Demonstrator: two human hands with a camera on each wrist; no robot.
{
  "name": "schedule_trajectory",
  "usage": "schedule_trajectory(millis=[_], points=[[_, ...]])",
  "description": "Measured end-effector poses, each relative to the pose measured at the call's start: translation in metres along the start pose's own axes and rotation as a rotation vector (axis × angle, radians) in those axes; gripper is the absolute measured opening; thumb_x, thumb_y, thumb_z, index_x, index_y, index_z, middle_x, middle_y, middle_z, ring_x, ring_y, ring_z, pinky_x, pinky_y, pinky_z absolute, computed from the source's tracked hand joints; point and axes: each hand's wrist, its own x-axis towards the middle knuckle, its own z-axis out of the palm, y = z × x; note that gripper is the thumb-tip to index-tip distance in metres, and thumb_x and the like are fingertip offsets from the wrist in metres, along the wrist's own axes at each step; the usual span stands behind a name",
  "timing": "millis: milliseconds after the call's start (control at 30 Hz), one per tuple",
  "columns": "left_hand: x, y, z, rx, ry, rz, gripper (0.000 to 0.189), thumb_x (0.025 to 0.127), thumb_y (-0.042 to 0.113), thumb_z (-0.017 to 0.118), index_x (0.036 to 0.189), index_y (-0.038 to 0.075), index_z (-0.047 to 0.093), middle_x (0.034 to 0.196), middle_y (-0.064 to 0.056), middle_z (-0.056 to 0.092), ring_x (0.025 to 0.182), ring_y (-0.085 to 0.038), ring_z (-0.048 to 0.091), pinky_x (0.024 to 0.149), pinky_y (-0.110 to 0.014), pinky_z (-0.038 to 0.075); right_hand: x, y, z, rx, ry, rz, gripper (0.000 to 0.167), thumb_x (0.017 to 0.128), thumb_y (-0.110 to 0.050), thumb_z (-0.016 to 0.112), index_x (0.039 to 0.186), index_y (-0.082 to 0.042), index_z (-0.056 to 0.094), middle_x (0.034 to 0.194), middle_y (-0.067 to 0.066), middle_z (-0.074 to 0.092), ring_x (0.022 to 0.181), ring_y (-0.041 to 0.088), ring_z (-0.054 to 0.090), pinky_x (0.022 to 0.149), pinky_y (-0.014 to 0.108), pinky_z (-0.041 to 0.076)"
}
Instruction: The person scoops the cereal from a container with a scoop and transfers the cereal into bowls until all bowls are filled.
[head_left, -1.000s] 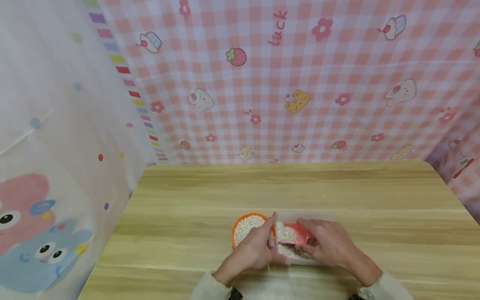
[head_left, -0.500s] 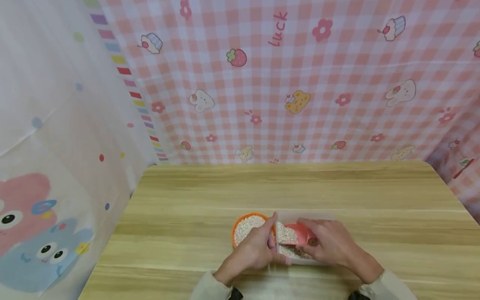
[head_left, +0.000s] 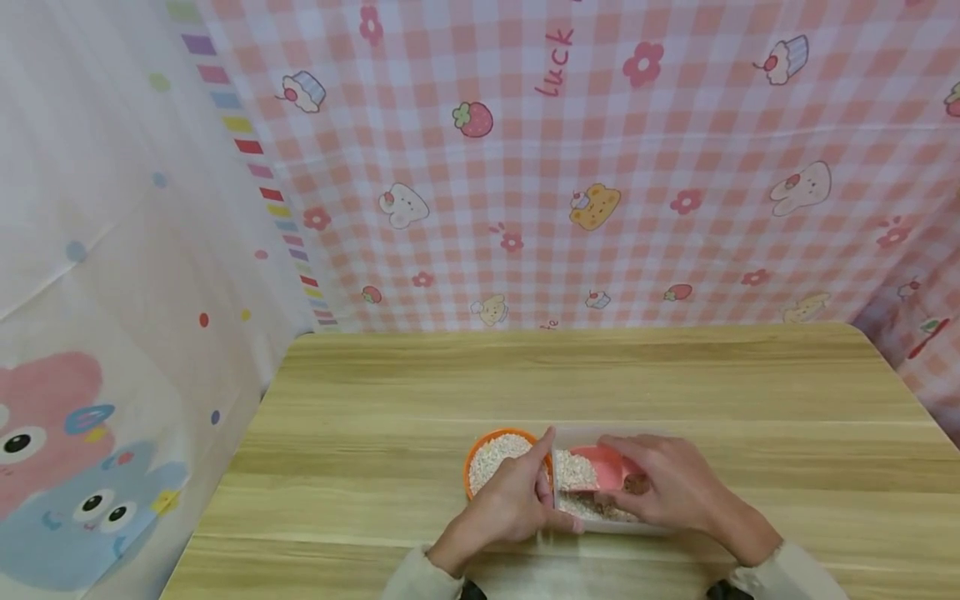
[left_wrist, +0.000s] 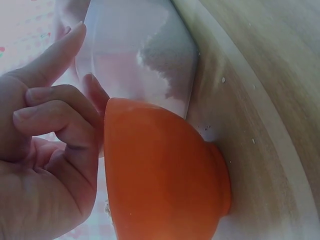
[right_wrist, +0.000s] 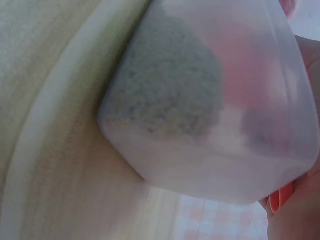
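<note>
In the head view my right hand (head_left: 667, 483) grips a pink scoop (head_left: 609, 468) inside a translucent plastic box (head_left: 581, 436). Pale oat-like flakes (head_left: 576, 472) lie at the scoop's left end, and more flakes show below it in the box. A small brown lump (head_left: 636, 484) sits beside my right fingers. My left hand (head_left: 513, 496) holds the box's left end, thumb at the near side and index finger stretched along the rim. That hand partly covers an orange bowl (left_wrist: 155, 175) of pale flakes, just left of the box. Through the box wall, the heaped flakes (right_wrist: 170, 80) appear grey.
Everything stands on a wooden table (head_left: 360, 467) near its front. A few loose crumbs (left_wrist: 223, 80) lie on the tabletop beside the box. A pink checked cloth (head_left: 510, 167) hangs behind the table, and a white printed cloth (head_left: 135, 208) hangs at the left.
My right hand and the scoop have shifted slightly to the right in the box, and more of the brown lump shows. My left hand stays in place at the box's left end.
</note>
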Motion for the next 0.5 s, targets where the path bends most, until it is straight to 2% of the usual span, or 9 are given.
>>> schedule_trajectory(millis=[333,500], points=[[-0.002,0.001,-0.002,-0.007,0.003,0.011,0.116,0.069,0.026,0.092,0.159,0.01,0.02,0.066,0.007,0.059,0.057,-0.006,0.052,0.065,-0.02,0.046,-0.002,0.005,-0.008,0.014,0.029,-0.018,0.059,0.073,-0.041,0.083,0.12,-0.009,0.07,0.103,0.003,0.075,0.076,0.001,0.06,0.063,0.025,0.048],[-0.004,0.0,-0.005,0.019,0.04,0.052,0.105,0.075,0.034,0.088,0.157,0.009,0.027,0.07,0.01,0.058,0.059,-0.005,0.051,0.065,-0.02,0.045,-0.003,0.005,-0.012,0.029,0.021,-0.012,0.058,0.073,-0.037,0.083,0.122,-0.009,0.069,0.103,0.004,0.075,0.075,-0.001,0.056,0.062,0.024,0.047]])
